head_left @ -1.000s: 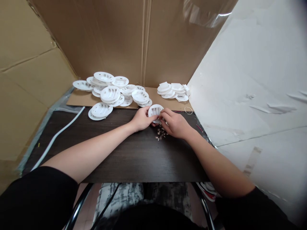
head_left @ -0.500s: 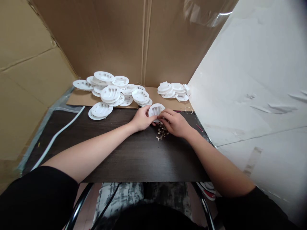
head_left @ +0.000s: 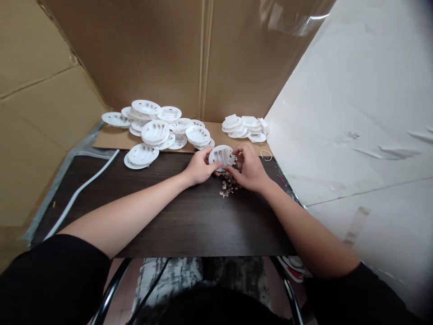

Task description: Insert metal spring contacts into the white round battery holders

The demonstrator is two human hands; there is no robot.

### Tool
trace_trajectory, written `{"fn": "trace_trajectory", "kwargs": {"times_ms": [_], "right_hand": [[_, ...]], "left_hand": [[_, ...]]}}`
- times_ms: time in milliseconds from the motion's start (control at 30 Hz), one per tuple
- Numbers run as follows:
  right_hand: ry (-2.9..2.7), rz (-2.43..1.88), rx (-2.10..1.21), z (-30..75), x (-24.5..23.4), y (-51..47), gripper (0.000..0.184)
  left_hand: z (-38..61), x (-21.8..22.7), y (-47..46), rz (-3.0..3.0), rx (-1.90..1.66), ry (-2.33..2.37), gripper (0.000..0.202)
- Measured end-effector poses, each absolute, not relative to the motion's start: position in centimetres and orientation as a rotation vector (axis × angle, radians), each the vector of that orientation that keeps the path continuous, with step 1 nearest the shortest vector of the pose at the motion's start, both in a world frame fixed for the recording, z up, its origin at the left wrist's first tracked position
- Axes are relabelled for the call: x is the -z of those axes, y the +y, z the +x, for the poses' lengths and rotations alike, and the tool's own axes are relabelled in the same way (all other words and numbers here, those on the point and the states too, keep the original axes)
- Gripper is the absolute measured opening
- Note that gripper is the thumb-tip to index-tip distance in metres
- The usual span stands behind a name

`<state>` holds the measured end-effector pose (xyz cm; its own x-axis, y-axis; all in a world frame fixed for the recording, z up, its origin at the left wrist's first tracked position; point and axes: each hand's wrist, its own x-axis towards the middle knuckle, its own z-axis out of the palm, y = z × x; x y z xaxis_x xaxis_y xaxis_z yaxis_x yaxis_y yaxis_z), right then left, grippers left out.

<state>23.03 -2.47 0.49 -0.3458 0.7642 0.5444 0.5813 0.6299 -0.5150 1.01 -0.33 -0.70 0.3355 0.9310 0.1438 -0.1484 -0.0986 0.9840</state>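
Note:
My left hand [head_left: 199, 168] is closed on the left side of a white round plastic disc [head_left: 219, 153], thumb on its face and fingers behind. The disc is tilted toward me and shows moulded slots with ribs, like a battery compartment. My right hand [head_left: 251, 169] is at the disc's right rim, thumb and fingers apart, fingertips close to or touching the rim. Whether a small part is between those fingers I cannot make out. Under the hands lies a loose pile of small metal clips [head_left: 227, 186], partly hidden by my right hand.
Stacked white discs [head_left: 154, 132] lie at the back left, partly on a cardboard sheet [head_left: 111, 141]. More white pieces [head_left: 243, 128] are heaped at the back right, near a rubber band [head_left: 266, 155]. A pale tube [head_left: 81, 192] runs along the left. Cardboard walls [head_left: 152, 54] stand behind.
My right hand's fingers have spread from a pinch over the disc's face and shifted to its right rim. My left hand keeps its grip on the disc, nearly unmoved.

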Motion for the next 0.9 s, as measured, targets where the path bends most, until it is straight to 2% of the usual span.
{"fn": "trace_trajectory", "kwargs": {"times_ms": [67,133,300,433,900], "right_hand": [[-1.987,-1.131,-0.375,23.13,-0.22,-2.21,0.056],[-1.980,-1.171,-0.472,23.25,-0.10,-1.98,0.061],[-2.057,-1.147,-0.518,23.33,-0.28,-1.89,0.033],[-2.021,-1.133,-0.553,23.21,-0.18,-1.95,0.025],[-2.040,-1.127,-0.589,23.53,0.03,-1.67,0.024]], "left_hand": [[1.01,0.76,-0.30,1.357,-1.109,0.794,0.043],[0.98,0.86,-0.25,1.366,-1.121,0.790,0.041],[0.92,1.02,-0.22,1.406,-1.115,0.775,0.043],[0.92,0.94,-0.41,1.448,-1.103,0.772,0.044],[0.55,0.56,-0.69,1.582,-1.044,0.768,0.050]]}}
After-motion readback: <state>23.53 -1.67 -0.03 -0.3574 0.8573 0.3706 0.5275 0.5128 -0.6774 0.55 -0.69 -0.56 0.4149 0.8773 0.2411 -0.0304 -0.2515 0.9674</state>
